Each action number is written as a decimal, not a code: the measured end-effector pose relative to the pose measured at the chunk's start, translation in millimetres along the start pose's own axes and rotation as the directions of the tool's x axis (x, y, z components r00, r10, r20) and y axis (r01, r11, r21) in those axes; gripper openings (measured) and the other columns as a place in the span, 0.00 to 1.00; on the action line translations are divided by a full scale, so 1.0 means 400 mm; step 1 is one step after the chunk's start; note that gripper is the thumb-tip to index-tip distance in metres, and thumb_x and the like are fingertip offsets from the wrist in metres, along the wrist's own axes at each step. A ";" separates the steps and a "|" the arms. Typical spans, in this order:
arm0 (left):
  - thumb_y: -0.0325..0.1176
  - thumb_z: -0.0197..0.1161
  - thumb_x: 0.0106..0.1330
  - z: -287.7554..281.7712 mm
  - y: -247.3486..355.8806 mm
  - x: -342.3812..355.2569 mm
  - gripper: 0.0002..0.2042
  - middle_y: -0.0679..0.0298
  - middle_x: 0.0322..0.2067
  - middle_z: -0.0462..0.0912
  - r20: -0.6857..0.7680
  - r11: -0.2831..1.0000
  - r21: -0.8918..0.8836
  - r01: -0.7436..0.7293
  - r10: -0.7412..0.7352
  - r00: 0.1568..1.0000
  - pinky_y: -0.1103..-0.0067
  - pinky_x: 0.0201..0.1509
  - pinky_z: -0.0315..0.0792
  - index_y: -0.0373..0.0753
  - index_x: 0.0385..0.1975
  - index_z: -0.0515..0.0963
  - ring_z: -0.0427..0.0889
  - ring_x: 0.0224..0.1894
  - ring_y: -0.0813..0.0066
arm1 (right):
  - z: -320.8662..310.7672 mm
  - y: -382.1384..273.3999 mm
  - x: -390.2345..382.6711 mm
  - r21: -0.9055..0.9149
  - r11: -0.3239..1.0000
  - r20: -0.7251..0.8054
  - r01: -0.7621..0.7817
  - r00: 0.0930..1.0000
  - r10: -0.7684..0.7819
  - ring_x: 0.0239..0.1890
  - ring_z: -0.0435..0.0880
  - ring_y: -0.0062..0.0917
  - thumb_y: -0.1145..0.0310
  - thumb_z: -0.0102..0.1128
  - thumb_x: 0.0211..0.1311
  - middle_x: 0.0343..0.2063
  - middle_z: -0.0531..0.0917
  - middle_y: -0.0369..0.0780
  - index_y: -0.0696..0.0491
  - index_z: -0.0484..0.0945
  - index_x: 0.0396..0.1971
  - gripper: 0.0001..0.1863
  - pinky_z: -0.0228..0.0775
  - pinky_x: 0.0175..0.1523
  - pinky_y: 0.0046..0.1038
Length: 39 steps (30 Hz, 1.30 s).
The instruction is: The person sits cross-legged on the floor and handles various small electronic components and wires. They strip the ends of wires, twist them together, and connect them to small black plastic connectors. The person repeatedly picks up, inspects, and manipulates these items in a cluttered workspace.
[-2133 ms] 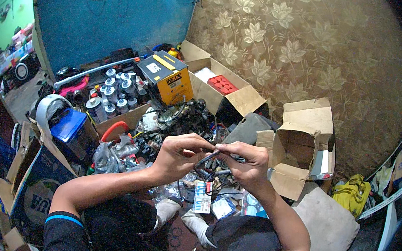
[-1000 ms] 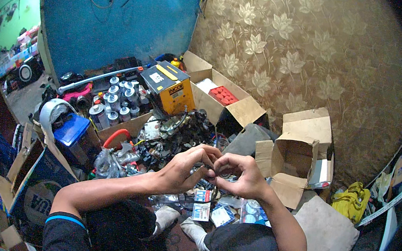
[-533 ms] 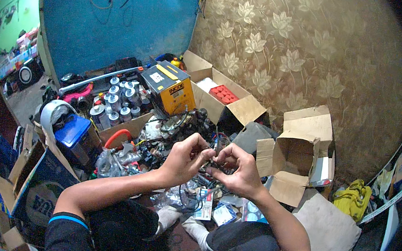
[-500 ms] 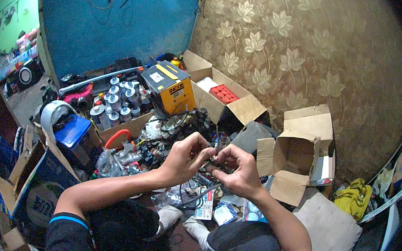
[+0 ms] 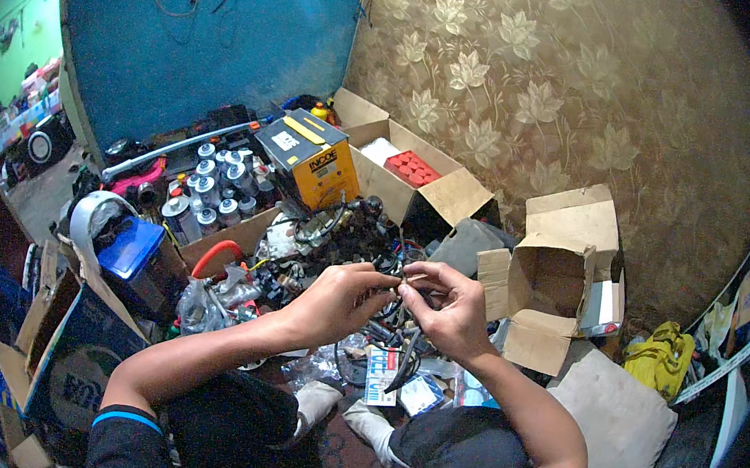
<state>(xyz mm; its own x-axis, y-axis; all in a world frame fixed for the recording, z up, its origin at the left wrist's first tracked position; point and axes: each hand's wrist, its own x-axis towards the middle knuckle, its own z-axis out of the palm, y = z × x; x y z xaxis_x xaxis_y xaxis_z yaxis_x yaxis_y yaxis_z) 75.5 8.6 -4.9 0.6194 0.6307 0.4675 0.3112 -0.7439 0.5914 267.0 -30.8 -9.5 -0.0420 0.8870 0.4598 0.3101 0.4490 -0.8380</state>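
Right hand (image 5: 451,313): thumb and forefinger pinching a thin dark cable (image 5: 404,359), which hangs below the fingertips, over the littered floor. Left hand (image 5: 335,302): fingers bent, tips meeting the right's beside the cable; exact grip hidden, cannot be told. Beneath: pale socks (image 5: 317,403), one pair, worn; printed packet (image 5: 383,374), flat, just ahead. Beyond: heaped metal parts (image 5: 289,241); open cardboard box (image 5: 540,341), right. Farther: orange-and-black box (image 5: 330,183); canisters (image 5: 206,191), left of it. Farthest: blue wall (image 5: 246,62); floral-patterned wall (image 5: 558,88).

2 hands (image 5: 451,315), 2 gry socks (image 5: 316,402)
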 end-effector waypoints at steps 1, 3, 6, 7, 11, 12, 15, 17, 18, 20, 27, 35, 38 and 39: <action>0.29 0.59 0.64 -0.003 0.003 -0.001 0.09 0.55 0.29 0.78 -0.008 0.993 0.091 -0.074 0.075 0.997 0.71 0.33 0.73 0.32 0.40 0.79 0.80 0.30 0.62 | -0.003 -0.002 0.002 -0.058 0.998 -0.024 0.032 0.999 -0.033 0.32 0.85 0.21 0.73 0.63 0.56 0.29 0.85 0.43 0.59 0.79 0.40 0.12 0.77 0.38 0.23; 0.27 0.58 0.63 0.009 -0.016 -0.008 0.06 0.52 0.28 0.74 -0.017 0.987 0.129 -0.099 0.102 0.995 0.65 0.31 0.71 0.32 0.36 0.77 0.76 0.29 0.53 | -0.006 -0.010 0.004 -0.126 0.991 -0.039 0.049 0.998 -0.054 0.32 0.84 0.19 0.73 0.64 0.56 0.30 0.85 0.42 0.60 0.79 0.41 0.13 0.76 0.37 0.21; 0.26 0.58 0.63 0.018 -0.022 -0.012 0.05 0.53 0.29 0.74 -0.097 0.988 0.106 -0.116 0.126 0.987 0.67 0.31 0.71 0.32 0.35 0.74 0.77 0.29 0.54 | -0.011 -0.014 0.009 -0.125 0.992 -0.007 0.030 0.999 -0.031 0.33 0.82 0.16 0.75 0.64 0.56 0.31 0.84 0.40 0.61 0.79 0.43 0.14 0.75 0.37 0.18; 0.25 0.58 0.63 0.019 -0.020 -0.011 0.05 0.53 0.28 0.73 -0.110 0.988 0.084 -0.126 0.135 0.985 0.67 0.31 0.71 0.32 0.35 0.74 0.77 0.28 0.54 | -0.015 -0.010 0.009 -0.160 0.985 0.017 0.071 0.997 -0.070 0.34 0.82 0.16 0.75 0.64 0.56 0.31 0.84 0.40 0.61 0.79 0.43 0.14 0.75 0.37 0.18; 0.23 0.58 0.62 0.016 -0.007 -0.007 0.04 0.53 0.28 0.73 -0.160 0.985 0.035 -0.172 0.175 0.971 0.68 0.29 0.70 0.32 0.35 0.73 0.76 0.27 0.55 | -0.032 -0.019 0.014 -0.241 0.950 0.126 0.199 0.977 -0.173 0.35 0.82 0.20 0.74 0.66 0.53 0.38 0.82 0.41 0.59 0.79 0.45 0.17 0.76 0.39 0.20; 0.22 0.58 0.62 0.017 -0.002 -0.006 0.04 0.53 0.28 0.72 -0.167 0.983 0.032 -0.178 0.181 0.969 0.68 0.29 0.70 0.32 0.35 0.73 0.76 0.27 0.55 | -0.035 -0.029 0.016 -0.269 0.935 0.142 0.232 0.969 -0.200 0.35 0.82 0.21 0.73 0.66 0.53 0.40 0.81 0.41 0.59 0.79 0.44 0.17 0.76 0.39 0.21; 0.22 0.59 0.61 0.017 0.002 -0.006 0.06 0.54 0.28 0.72 -0.159 0.966 0.080 -0.244 0.254 0.954 0.69 0.27 0.70 0.32 0.37 0.72 0.75 0.26 0.57 | -0.036 -0.022 0.021 -0.263 0.917 0.181 0.299 0.949 -0.258 0.36 0.82 0.25 0.74 0.67 0.49 0.42 0.79 0.43 0.58 0.80 0.43 0.18 0.75 0.40 0.23; 0.21 0.59 0.61 0.018 0.005 -0.006 0.07 0.54 0.28 0.72 -0.166 0.950 0.101 -0.296 0.309 0.936 0.69 0.26 0.69 0.33 0.37 0.72 0.75 0.26 0.57 | -0.032 -0.014 0.022 -0.220 0.922 0.236 0.318 0.935 -0.266 0.37 0.82 0.26 0.75 0.66 0.49 0.42 0.80 0.43 0.58 0.80 0.43 0.18 0.75 0.40 0.23; 0.22 0.60 0.61 0.019 0.013 -0.005 0.08 0.54 0.28 0.72 -0.158 0.945 0.108 -0.310 0.324 0.933 0.69 0.26 0.70 0.33 0.38 0.72 0.75 0.25 0.57 | -0.027 -0.018 0.022 -0.208 0.926 0.231 0.315 0.936 -0.267 0.41 0.83 0.31 0.75 0.67 0.46 0.38 0.82 0.44 0.59 0.81 0.38 0.16 0.74 0.46 0.28; 0.22 0.59 0.62 0.020 0.010 -0.001 0.07 0.54 0.28 0.72 -0.170 0.943 0.109 -0.315 0.330 0.929 0.69 0.26 0.70 0.33 0.38 0.72 0.75 0.25 0.57 | -0.036 -0.017 0.015 -0.132 0.984 0.208 0.120 0.974 -0.091 0.40 0.83 0.30 0.75 0.67 0.46 0.35 0.83 0.44 0.59 0.81 0.36 0.14 0.74 0.46 0.27; 0.22 0.57 0.63 0.013 -0.020 0.008 0.08 0.52 0.29 0.72 -0.217 0.937 0.147 -0.316 0.342 0.914 0.67 0.25 0.71 0.31 0.41 0.70 0.77 0.26 0.54 | -0.039 -0.030 0.013 0.189 0.979 0.151 -0.077 0.987 0.049 0.37 0.83 0.22 0.80 0.66 0.50 0.32 0.84 0.41 0.57 0.73 0.46 0.21 0.75 0.43 0.23; 0.20 0.59 0.60 0.006 -0.022 -0.001 0.16 0.53 0.36 0.78 -0.116 0.945 0.137 -0.296 0.312 0.943 0.70 0.32 0.77 0.39 0.49 0.72 0.82 0.33 0.57 | -0.031 -0.006 0.023 0.731 0.498 0.406 -0.466 0.884 0.231 0.36 0.84 0.24 0.83 0.61 0.55 0.34 0.84 0.42 0.57 0.63 0.52 0.25 0.78 0.41 0.20; 0.19 0.61 0.55 -0.008 -0.013 0.006 0.20 0.54 0.42 0.78 -0.102 0.858 0.285 -0.428 0.471 0.876 0.73 0.36 0.80 0.37 0.50 0.74 0.83 0.37 0.62 | -0.018 0.015 0.024 0.774 0.440 0.371 -0.456 0.889 0.270 0.32 0.85 0.25 0.83 0.60 0.57 0.35 0.83 0.45 0.56 0.63 0.48 0.21 0.79 0.36 0.21; 0.19 0.61 0.54 -0.008 -0.017 0.005 0.21 0.55 0.43 0.78 -0.095 0.833 0.321 -0.450 0.501 0.860 0.74 0.37 0.80 0.37 0.50 0.75 0.83 0.37 0.63 | -0.014 0.012 0.023 0.755 0.474 0.352 -0.453 0.890 0.290 0.32 0.85 0.25 0.82 0.59 0.57 0.35 0.83 0.45 0.56 0.63 0.47 0.20 0.79 0.36 0.21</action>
<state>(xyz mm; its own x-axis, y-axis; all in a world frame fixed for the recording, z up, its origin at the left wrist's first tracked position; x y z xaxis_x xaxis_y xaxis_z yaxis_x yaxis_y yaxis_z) 72.2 15.6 -5.7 0.6203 0.1908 0.7608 0.2116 -0.9747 0.0718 273.6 -20.9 -7.6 -0.2820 0.9573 0.0631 -0.5514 -0.1079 -0.8272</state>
